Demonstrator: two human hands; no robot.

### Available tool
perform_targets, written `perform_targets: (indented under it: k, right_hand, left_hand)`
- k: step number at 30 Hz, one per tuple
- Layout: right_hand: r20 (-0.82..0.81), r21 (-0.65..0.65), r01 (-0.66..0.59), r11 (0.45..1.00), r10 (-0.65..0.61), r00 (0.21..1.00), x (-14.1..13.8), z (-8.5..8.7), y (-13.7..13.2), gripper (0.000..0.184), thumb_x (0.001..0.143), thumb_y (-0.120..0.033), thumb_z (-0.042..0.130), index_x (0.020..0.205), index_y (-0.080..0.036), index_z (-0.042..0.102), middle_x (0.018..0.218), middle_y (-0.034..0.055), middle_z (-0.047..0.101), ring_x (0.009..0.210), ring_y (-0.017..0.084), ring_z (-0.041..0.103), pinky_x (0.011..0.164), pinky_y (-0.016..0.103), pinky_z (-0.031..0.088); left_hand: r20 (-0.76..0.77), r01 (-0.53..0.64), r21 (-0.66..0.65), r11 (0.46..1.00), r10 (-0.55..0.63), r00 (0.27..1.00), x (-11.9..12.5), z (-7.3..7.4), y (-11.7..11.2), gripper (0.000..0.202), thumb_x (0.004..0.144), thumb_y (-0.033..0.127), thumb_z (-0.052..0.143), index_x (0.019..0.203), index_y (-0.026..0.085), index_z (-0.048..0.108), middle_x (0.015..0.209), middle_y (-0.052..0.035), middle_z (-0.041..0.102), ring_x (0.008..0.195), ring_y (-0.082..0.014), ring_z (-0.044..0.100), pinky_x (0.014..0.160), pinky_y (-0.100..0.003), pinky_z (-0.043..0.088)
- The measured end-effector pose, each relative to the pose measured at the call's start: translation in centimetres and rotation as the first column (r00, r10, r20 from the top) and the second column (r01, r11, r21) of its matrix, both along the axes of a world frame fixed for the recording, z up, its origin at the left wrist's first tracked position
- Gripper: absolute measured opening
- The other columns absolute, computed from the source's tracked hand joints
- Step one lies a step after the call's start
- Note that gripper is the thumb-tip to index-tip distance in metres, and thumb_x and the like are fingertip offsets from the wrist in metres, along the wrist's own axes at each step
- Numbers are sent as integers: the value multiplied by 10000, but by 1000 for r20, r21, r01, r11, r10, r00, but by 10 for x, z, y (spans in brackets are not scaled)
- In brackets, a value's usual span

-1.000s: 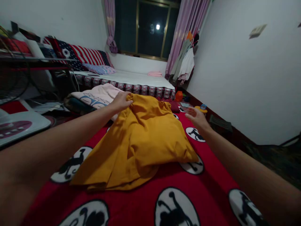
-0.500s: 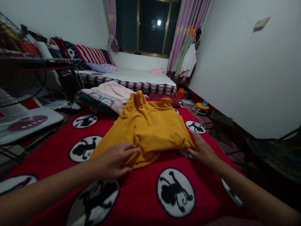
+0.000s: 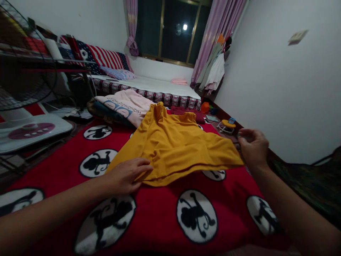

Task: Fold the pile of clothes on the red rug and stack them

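A yellow long-sleeved top (image 3: 176, 145) lies spread on a red blanket (image 3: 157, 220) printed with black monkeys in white circles. Its collar end points away from me. My left hand (image 3: 130, 174) rests on the top's near left part, fingers stretched out and lying flat on the cloth. At the right, my right hand (image 3: 253, 145) is raised off the blanket, its thumb and fingers pinched at the end of a sleeve, which it stretches out sideways. The fingers partly hide the exact spot of the grip.
Beyond the top lie a pink garment (image 3: 133, 103) with lettering and a folded dark red garment (image 3: 183, 113). A fan (image 3: 23, 121) stands at the left. Farther back is a bed (image 3: 157, 85) under a window. To the right are a small yellow stool (image 3: 227, 124) and a camouflage-covered seat (image 3: 306, 188).
My right hand has moved up and to the right, drawing the yellow sleeve out from the body of the top. My left hand has stayed on the cloth, shifting slightly left.
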State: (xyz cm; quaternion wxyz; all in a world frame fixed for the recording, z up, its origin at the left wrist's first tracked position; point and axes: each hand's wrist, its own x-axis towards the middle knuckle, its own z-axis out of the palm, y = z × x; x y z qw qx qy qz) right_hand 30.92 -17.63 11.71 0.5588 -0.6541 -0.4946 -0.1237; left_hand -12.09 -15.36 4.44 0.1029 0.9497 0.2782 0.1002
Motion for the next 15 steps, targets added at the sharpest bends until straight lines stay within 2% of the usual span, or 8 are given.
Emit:
perform_targets:
  k: [2, 4, 6, 8, 10, 11, 13, 15]
  right_hand:
    - [137, -54, -110, 993, 116, 984, -20, -9, -12, 165, 776, -253, 568, 930, -220, 619, 1043, 85, 639, 968, 229, 610, 801, 350, 514]
    - [244, -226, -267, 937, 319, 916, -41, -19, -28, 151, 825, -290, 553, 952, -237, 617, 1013, 78, 652, 965, 232, 616, 832, 367, 509]
    - [312, -499, -344, 795, 536, 785, -56, -27, -43, 201, 814, -324, 589, 994, -250, 637, 1044, 79, 665, 995, 250, 616, 896, 410, 487]
    - [306, -733, -299, 611, 689, 657, -61, -35, -54, 400, 744, -296, 647, 1143, -269, 625, 1237, 88, 613, 1142, 283, 562, 986, 451, 438]
    - [258, -847, -234, 477, 755, 603, -59, -45, -60, 648, 674, -210, 641, 1310, -265, 532, 1423, 93, 475, 1285, 293, 460, 1053, 454, 389]
    - [237, -872, -216, 440, 764, 600, -57, -50, -62, 728, 650, -167, 611, 1362, -247, 483, 1473, 99, 415, 1325, 284, 420, 1070, 440, 377]
    - [233, -882, -194, 430, 755, 613, -53, -62, -61, 776, 628, -103, 537, 1389, -216, 447, 1512, 106, 356, 1353, 257, 391, 1074, 405, 379]
    - [273, -858, -176, 483, 718, 640, -51, -69, -55, 695, 645, -75, 484, 1322, -230, 516, 1470, 94, 426, 1304, 243, 454, 1027, 383, 421]
  left_hand:
    - [-5, -14, 18, 1000, 14, 1000, -1, -3, 0, 487, 743, 125, 519, 1211, 241, 586, 1283, -70, 562, 1129, -234, 566, 950, -326, 459]
    - [-13, -21, 42, 999, 22, 1000, -2, -5, 1, 483, 730, 79, 494, 1168, 246, 614, 1248, -60, 590, 1103, -225, 580, 941, -324, 458]
    - [-14, -29, 57, 998, 30, 999, -4, -5, 1, 481, 731, 44, 465, 1128, 251, 641, 1206, -52, 621, 1082, -214, 591, 934, -316, 453]
    - [-1, -52, 47, 998, 52, 999, -7, -5, 3, 455, 764, 43, 432, 1091, 254, 667, 1141, -47, 658, 1050, -203, 606, 918, -304, 453]
    - [34, -91, 0, 996, 91, 995, -11, -3, 6, 430, 803, 69, 401, 1069, 251, 685, 1080, -45, 687, 1014, -197, 623, 898, -293, 456]
    - [65, -116, -36, 993, 118, 991, -13, -3, 8, 420, 816, 88, 395, 1069, 248, 690, 1064, -45, 697, 1002, -198, 630, 895, -290, 457]
    - [134, -177, -136, 975, 195, 972, -16, -1, 13, 398, 823, 136, 407, 1080, 237, 693, 1056, -41, 711, 980, -204, 640, 887, -286, 461]
    - [198, -243, -245, 939, 294, 935, -16, 2, 22, 382, 803, 184, 440, 1085, 222, 695, 1040, -35, 723, 952, -214, 646, 866, -285, 471]
